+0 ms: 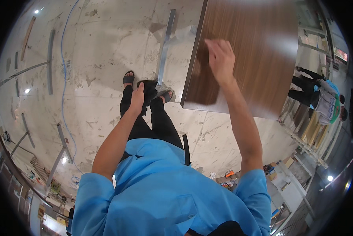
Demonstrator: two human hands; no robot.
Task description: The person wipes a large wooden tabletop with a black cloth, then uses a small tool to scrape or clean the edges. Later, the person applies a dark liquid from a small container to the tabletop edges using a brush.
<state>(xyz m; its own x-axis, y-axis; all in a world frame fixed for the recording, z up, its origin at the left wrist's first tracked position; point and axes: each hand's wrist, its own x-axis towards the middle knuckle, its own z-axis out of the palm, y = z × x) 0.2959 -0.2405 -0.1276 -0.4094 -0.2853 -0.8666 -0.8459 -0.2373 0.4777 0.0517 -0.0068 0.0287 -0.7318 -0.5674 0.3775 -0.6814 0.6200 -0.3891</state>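
Note:
My left hand (136, 98) is closed on a black cloth (148, 93), which hangs bunched in front of my legs. My right hand (221, 58) is over the dark brown wood-grain panel (259, 59), close to its left edge. The fingers of that hand are curled together toward the thumb, and anything between them is too small to make out. A shadow of the hand and arm falls on the glossy panel top. Whether the right fingertips touch the surface cannot be told.
A metal bar (166, 47) stretches along the panel's left side. On the stained pale floor (102, 51), a blue hose (62, 55) runs past metal frames (50, 63) at left. Another person (322, 96) is at far right, near stacked boards (312, 126). Tools (228, 179) lie at lower right.

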